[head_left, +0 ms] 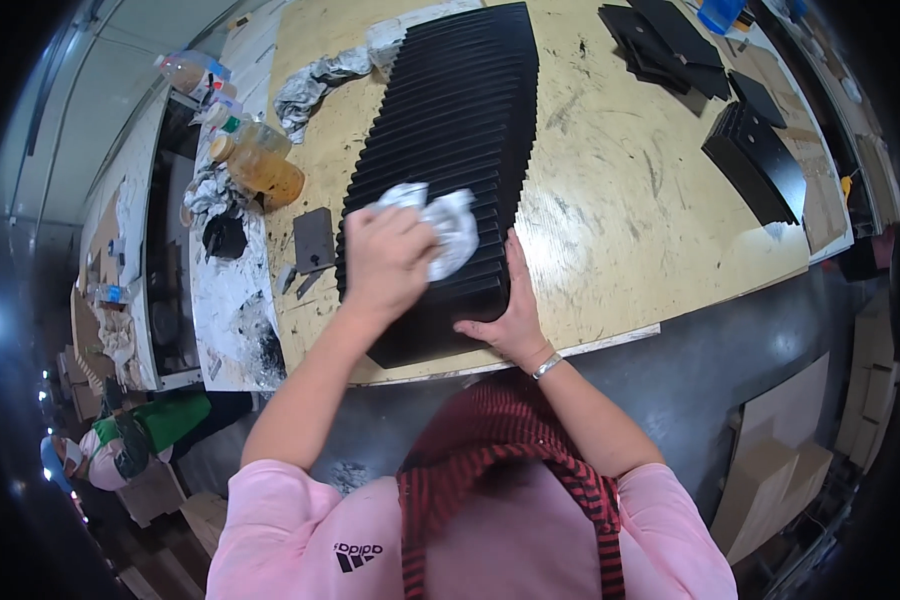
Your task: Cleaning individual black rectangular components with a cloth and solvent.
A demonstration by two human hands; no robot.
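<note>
A long black pleated bellows cover (440,130) lies on the pale wooden table, running away from me. My left hand (390,255) is closed around a crumpled white rag (452,235) and presses it on the ribs near the close end. At the cover's near right corner, my right hand (510,312) lies with fingers stretched along the side and the thumb spread across the near end. A small dark square plate (314,240) sits on the table just left of the cover.
Bottles of amber liquid (260,172) and crumpled rags (320,85) stand along the left side. Black flat plates (670,45) and a stack of curved black pieces (755,165) lie at the far right. Cardboard boxes (770,490) are on the floor; another person (120,445) is at lower left.
</note>
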